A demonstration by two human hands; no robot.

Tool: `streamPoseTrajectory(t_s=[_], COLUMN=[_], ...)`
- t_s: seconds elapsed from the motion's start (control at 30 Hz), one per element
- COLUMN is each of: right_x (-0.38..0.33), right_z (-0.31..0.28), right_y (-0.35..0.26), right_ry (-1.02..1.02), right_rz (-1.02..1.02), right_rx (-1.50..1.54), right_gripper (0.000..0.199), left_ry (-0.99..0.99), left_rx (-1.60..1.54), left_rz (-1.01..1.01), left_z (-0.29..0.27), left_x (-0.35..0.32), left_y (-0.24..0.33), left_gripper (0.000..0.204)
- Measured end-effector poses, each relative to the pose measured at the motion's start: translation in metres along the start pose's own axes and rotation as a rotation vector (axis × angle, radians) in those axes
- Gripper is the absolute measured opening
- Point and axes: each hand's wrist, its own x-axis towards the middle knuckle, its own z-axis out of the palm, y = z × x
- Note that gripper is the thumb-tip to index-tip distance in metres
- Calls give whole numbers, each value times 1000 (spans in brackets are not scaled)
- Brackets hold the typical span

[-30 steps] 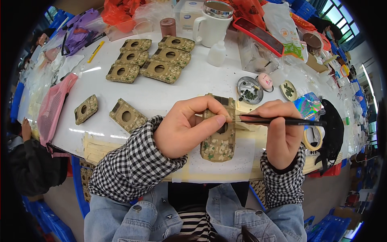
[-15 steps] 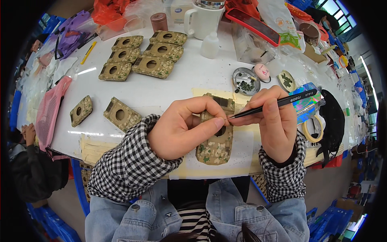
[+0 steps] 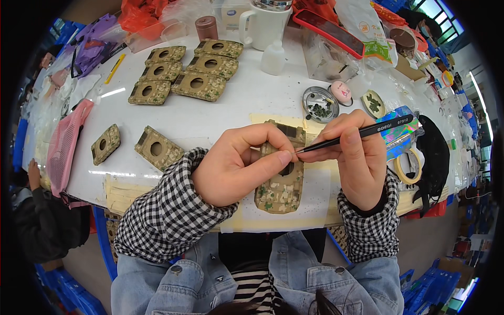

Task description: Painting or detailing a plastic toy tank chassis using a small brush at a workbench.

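In front of me lies a camouflage-painted toy tank hull (image 3: 280,197) with a round hole partly covered by my fingers. My right hand (image 3: 362,165) is closed on black tweezers (image 3: 367,131), held like a pen, their tips pointing left. Over the hull, my left hand (image 3: 226,168) pinches thumb against forefinger right where the tweezer tips end. Whatever sits in that pinch is too small to make out. Beyond my hands, a round clear dish (image 3: 321,105) holds small dark green parts. More green bits lie in an oval tray (image 3: 373,104) beside it.
Several similar hulls (image 3: 199,85) stand in rows at the back left; another hull (image 3: 157,148) lies left of my sleeve. A white mug (image 3: 266,26), a plastic bottle (image 3: 273,59) and a red-edged phone (image 3: 331,32) are at the back. Tape (image 3: 408,165) lies right.
My hands and the tweezers have barely moved; both grips are the same. At the far left, another person's hand has shifted slightly.
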Motion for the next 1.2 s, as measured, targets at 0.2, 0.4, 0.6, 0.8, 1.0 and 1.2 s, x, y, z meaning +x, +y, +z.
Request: streamPoseTrajectory(t_s=[0.2,0.4,0.6,0.8,1.0,1.2], right_x=[1,1,0,0,-8,-5], right_z=[4,6,0,4,-3,-1], right_y=[-3,-4,0,0,3,3], right_ry=[25,32,9,42,-79,-133], right_rz=[27,36,19,-110,-355,-394], right_rx=[-85,-78,6,-83,-193,-274], right_gripper=[29,29,25,29,17,16], left_ry=[4,6,2,31,32,-18], left_rx=[-15,-10,-17,-17,-333,-377], left_rz=[19,24,12,41,-142,-97], left_z=[1,1,1,-5,-8,-8], left_x=[1,0,1,3,6,5], left_y=[-2,-3,-2,-9,0,-3], left_gripper=[11,11,12,18,38,47])
